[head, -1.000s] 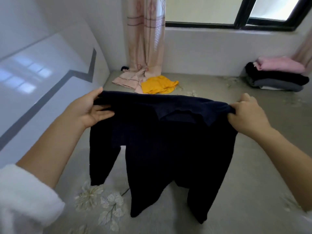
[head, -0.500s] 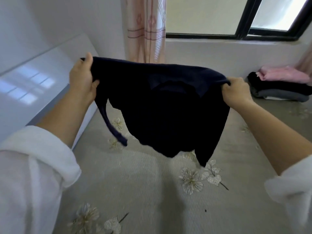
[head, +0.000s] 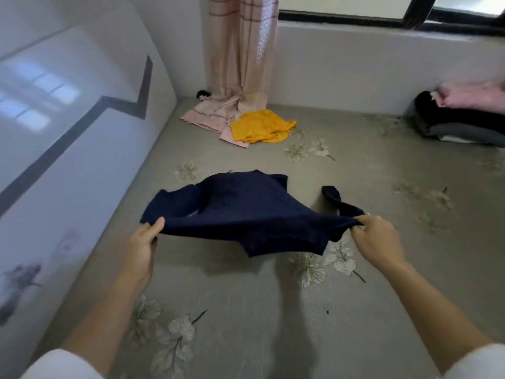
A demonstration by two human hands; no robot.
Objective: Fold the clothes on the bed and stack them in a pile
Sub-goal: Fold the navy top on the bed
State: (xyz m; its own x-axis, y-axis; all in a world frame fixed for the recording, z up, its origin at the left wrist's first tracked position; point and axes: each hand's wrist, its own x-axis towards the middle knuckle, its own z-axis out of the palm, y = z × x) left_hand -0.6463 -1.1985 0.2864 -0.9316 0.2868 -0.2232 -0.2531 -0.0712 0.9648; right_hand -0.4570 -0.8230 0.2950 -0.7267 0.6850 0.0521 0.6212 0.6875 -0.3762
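Down it comes: you've swung the navy top [head: 240,212] from chest height out low over the bed [head: 273,310], and its far part now seems to touch the flowered sheet while the near edge hangs stretched between your hands. Your left hand [head: 142,247] pinches the left corner, thumb on top. Your right hand [head: 374,242] pinches the right corner, fingers curled round the cloth. One sleeve trails on the bed just beyond your right hand. Further off, a yellow garment [head: 262,125] lies crumpled at the foot of the pink curtain [head: 240,50], and well apart at the far right sits the folded pile [head: 461,119], pink on top of black and grey.
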